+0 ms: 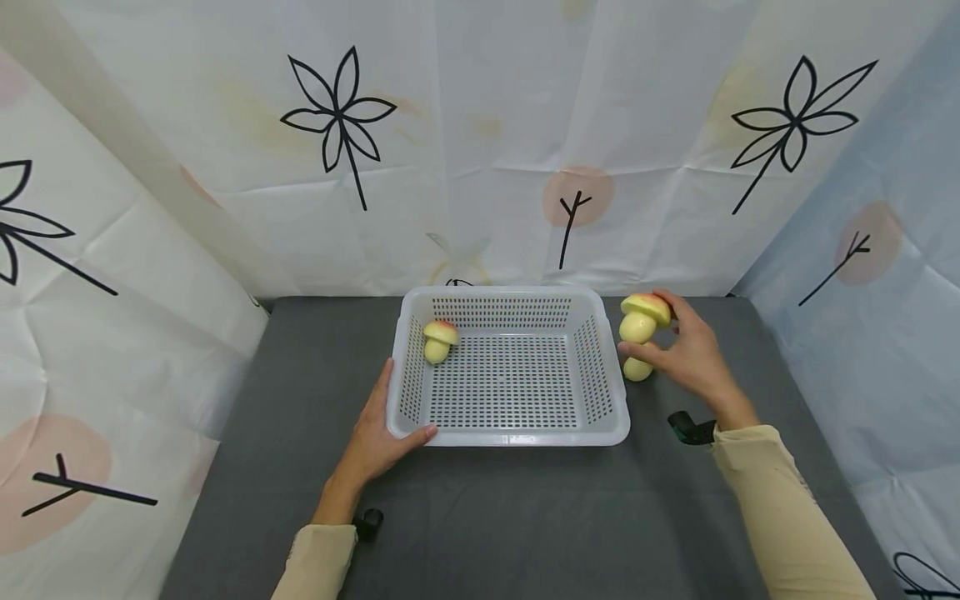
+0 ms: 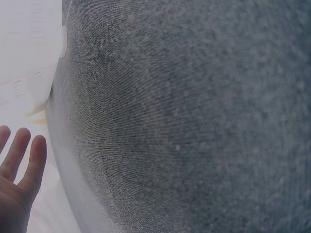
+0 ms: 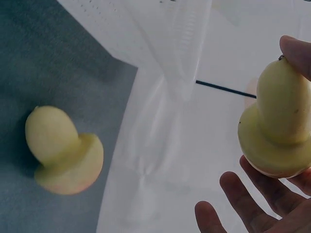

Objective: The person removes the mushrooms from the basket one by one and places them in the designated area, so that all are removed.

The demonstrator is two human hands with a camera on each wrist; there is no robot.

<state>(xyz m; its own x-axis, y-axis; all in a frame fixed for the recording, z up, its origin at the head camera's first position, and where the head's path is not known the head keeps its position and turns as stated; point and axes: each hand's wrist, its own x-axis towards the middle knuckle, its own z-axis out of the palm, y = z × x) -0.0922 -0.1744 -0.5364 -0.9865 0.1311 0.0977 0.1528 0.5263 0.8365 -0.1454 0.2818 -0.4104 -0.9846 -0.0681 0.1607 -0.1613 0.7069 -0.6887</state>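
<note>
My right hand pinches a mushroom-shaped toy between thumb and fingers, just right of the basket. In the right wrist view this toy mushroom is held stem up, thumb on the stem end and fingers by the cap. A second mushroom lies on the table below it, partly hidden by my thumb. My left hand rests at the near left corner of the white basket, thumb over the front rim, fingers straight along the side. Inside the basket, at its left, lies another yellow mushroom with a reddish cap top.
A dark grey cloth covers the table. White fabric with printed flowers hangs behind and at both sides. The basket stands near the table's back edge.
</note>
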